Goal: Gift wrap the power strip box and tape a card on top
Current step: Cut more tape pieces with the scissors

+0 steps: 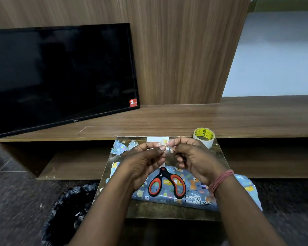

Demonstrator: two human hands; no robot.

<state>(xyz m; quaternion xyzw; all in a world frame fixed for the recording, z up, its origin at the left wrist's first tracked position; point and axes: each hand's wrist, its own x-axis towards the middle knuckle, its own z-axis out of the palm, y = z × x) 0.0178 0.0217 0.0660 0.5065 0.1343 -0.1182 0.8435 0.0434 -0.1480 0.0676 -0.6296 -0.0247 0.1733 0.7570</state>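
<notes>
Left hand (146,162) and right hand (192,160) pinch a clear tape strip (168,148) between them, directly above the white card (157,139) lying beyond the blue animal-print wrapped box (194,194).

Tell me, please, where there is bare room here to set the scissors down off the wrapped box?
Bare wood runs along the long shelf between the television and the tape roll. The small table also shows a bare strip along its near edge. Its middle is crowded: wrapped box with scissors on top, paper scraps at the far left, both hands above.
</notes>
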